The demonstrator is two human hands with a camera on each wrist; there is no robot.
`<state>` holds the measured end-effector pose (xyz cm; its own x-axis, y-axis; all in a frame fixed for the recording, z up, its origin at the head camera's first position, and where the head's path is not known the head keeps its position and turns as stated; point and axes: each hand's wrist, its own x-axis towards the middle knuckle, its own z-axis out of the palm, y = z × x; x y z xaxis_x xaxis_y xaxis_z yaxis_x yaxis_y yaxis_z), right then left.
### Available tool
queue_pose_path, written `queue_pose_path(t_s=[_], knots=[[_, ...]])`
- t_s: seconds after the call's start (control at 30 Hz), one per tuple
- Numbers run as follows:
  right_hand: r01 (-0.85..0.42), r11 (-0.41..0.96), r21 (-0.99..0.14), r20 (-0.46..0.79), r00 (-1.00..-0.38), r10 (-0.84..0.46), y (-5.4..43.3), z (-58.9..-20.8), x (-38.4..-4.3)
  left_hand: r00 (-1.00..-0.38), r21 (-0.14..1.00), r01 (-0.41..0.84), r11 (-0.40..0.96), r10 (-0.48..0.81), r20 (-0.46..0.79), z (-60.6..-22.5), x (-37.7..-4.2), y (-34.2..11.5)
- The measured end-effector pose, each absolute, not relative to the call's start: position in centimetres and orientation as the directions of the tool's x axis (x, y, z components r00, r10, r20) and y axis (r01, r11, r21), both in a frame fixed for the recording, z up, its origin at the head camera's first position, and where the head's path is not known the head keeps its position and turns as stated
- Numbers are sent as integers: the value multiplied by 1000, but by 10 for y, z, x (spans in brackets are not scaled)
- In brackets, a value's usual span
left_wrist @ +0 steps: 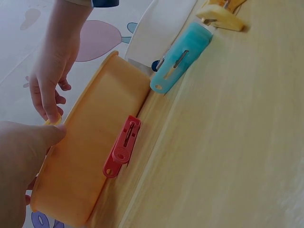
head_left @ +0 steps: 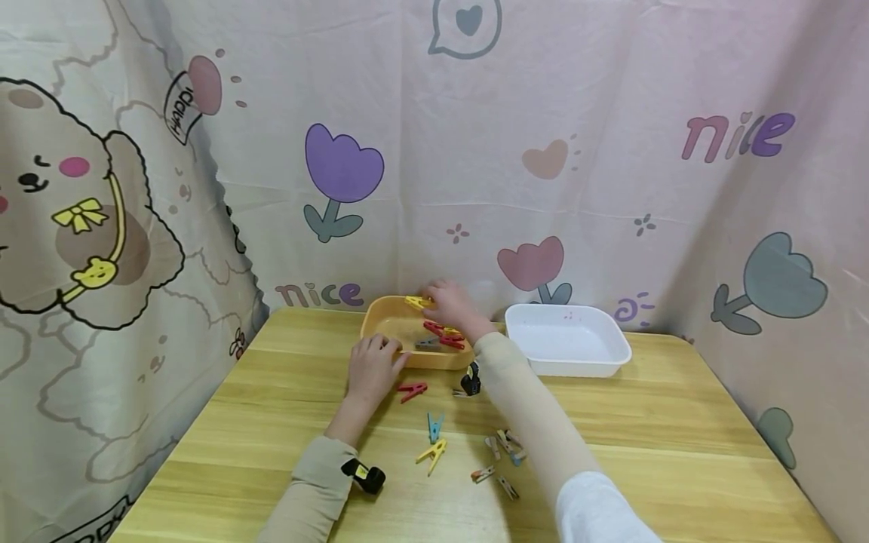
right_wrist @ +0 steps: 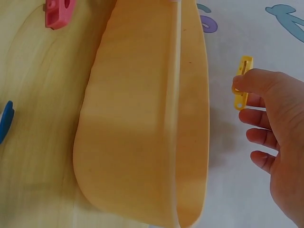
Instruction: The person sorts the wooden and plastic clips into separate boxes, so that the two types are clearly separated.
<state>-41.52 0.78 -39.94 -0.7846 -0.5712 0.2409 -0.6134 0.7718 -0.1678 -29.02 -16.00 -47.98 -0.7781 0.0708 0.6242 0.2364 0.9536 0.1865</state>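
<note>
Head view: right hand (head_left: 456, 305) at the far rim of the orange tub (head_left: 437, 361), yellow clip (head_left: 419, 302) pinched between thumb and index, other fingers loosely bent and apart. Left hand (head_left: 372, 369) grips the tub's near-left rim, thumb on the outer side. Step in hand looks like handling the clip at the tub while bracing it. To do it well: firm left grip so the light-looking tub can't skid, clip squarely between the fingertips, spare fingers clear of the rim, no knocking the wall. Pinching too near one end would probably let the clip twist; a gentle, straight release should be safest. Whether the clip touches the rim, can't tell. Looks: bright yellow, slim, plastic by appearance, slot along the body, small round hole near its lower end in the right wrist view; thumb hides part of the middle. Inside the tub, red clips (head_left: 451, 342) and a grey clip (head_left: 428, 344) lie bunched toward the right. In front, on the table (head_left: 271, 452): blue clip (head_left: 434, 428) just beside a second yellow clip (head_left: 431, 452). White tub (head_left: 580, 369) sits to the right.
</note>
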Motion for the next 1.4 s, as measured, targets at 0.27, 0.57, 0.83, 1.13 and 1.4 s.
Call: queue_pose_path(t_s=[0.27, 0.57, 0.83, 1.13, 1.4], knots=[[-600, 781, -171, 241, -795, -557, 6, -403, -415, -769, 180, 244, 953, 77, 635, -480, -291, -160], [-583, 787, -202, 228, -809, -541, 8, -406, -412, -780, 195, 236, 952, 66, 622, -481, -291, -160], [-615, 761, -206, 265, -784, -562, 13, -407, -411, -781, 195, 238, 951, 68, 621, -481, -291, -160], [-644, 741, -189, 305, -756, -579, 23, -403, -402, -782, 197, 236, 952, 65, 620, -481, -291, -160], [-670, 732, -124, 358, -718, -596, 34, -403, -392, -777, 188, 237, 953, 70, 626, -482, -291, -160]])
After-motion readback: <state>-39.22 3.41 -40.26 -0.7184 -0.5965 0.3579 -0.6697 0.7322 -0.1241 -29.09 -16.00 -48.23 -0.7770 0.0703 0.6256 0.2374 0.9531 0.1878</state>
